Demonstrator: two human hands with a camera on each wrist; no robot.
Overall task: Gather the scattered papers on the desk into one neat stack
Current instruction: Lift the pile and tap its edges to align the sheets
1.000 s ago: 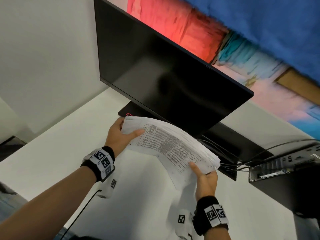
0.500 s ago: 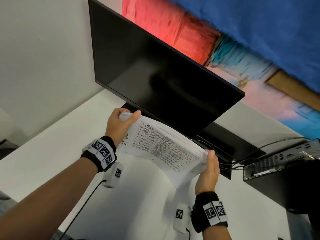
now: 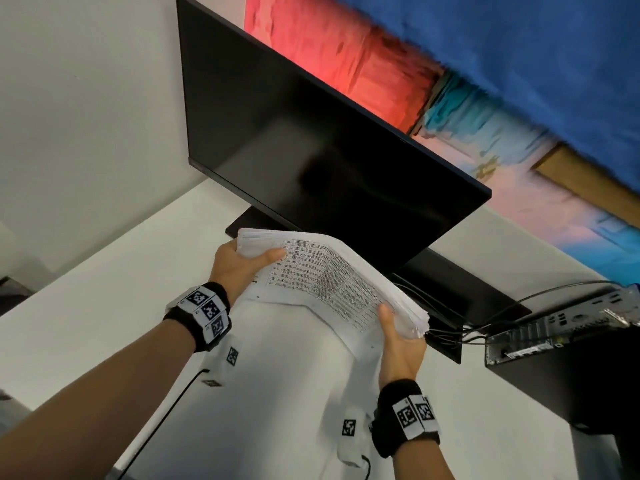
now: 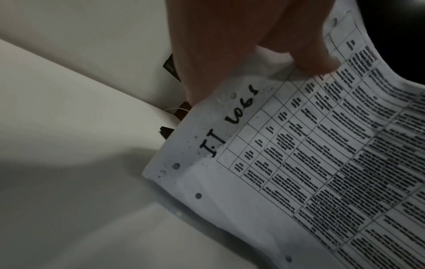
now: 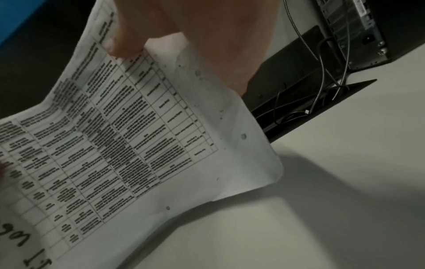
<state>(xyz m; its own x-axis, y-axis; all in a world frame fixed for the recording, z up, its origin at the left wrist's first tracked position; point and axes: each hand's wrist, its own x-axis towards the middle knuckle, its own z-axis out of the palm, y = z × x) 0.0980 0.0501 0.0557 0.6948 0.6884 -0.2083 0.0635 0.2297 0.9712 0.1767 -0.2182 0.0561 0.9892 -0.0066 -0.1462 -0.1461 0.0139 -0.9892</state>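
Both hands hold a thick stack of printed papers [image 3: 329,275] in the air above the white desk [image 3: 104,282], just in front of the monitor. My left hand [image 3: 242,265] grips its left end, thumb on top of the table-printed top sheet [image 4: 310,154]. My right hand [image 3: 398,337] grips the right end, thumb lying on the sheet [image 5: 142,138]. The top sheet bends and hangs lower than the stack's edges. Handwritten letters and punch holes show along its margin in the left wrist view.
A dark monitor [image 3: 311,150] stands right behind the stack on a black base [image 3: 460,285]. A small black computer box [image 3: 561,334] with cables [image 3: 457,327] sits at the right. A colourful painted wall rises behind.
The stack went up toward the monitor's lower edge, then came back a little. The right hand's thumb now lies flat on the top sheet again, and the stack's edges look more even.
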